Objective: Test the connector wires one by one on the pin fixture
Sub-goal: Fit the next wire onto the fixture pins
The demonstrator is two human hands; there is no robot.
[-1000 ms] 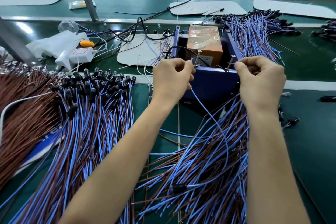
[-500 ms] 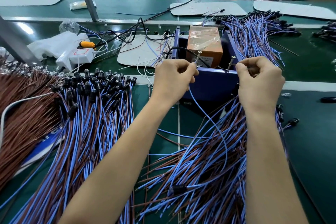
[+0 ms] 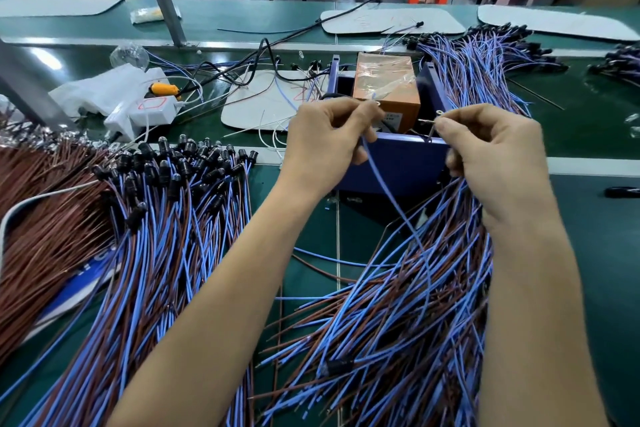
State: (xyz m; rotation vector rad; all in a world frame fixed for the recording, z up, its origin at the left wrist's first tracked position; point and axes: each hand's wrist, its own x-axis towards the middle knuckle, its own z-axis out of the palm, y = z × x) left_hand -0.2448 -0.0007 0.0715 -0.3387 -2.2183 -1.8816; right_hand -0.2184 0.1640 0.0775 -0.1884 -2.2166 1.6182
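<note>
Now left hand (image 3: 325,139) pinches blue wire (image 3: 384,187); right hand (image 3: 495,156) grips wires (image 3: 457,211).

Both bare forearms reach forward from the near edge of the table (image 3: 595,253), hands close but apart. The left hand (image 3: 329,139) pinches a blue wire (image 3: 384,191) between thumb and forefinger. The right hand (image 3: 495,156) curls its fingers round a bundle of wires (image 3: 398,315).

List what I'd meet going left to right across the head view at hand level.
Brown wire pile → blue-and-brown wires with black plugs → left hand, pinching a blue wire → blue fixture box → right hand, gripping the wire bundle.
</note>
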